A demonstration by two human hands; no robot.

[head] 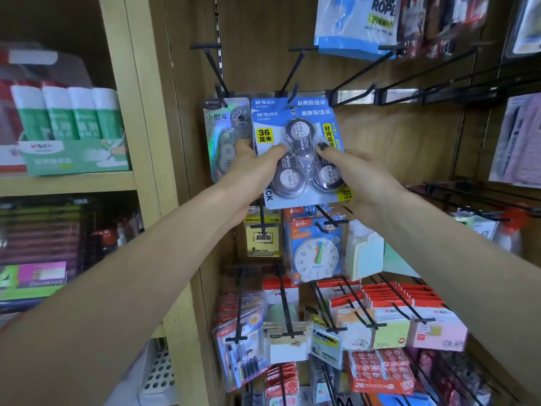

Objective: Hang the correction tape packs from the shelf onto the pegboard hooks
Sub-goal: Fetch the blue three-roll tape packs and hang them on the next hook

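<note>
A blue correction tape pack (pixel 298 133) with three dark tape cases is held up against the pegboard. My left hand (pixel 251 168) grips its left edge, thumb on the front. My right hand (pixel 351 171) grips its right side, thumb on the blister. Its top hole sits at the tip of a black hook (pixel 292 93). A second identical blue pack (pixel 281 102) hangs just behind it, only its top showing. A silvery single-tape pack (pixel 225 133) hangs on the hook to the left, partly hidden by my left hand.
Empty black hooks (pixel 366 92) stick out to the right. Below hang a clock toy (pixel 316 253), sticky notes (pixel 389 323) and other packs. A wooden shelf unit (pixel 137 142) on the left holds a green glue-stick box (pixel 73 153). A jump rope bag (pixel 357 24) hangs above.
</note>
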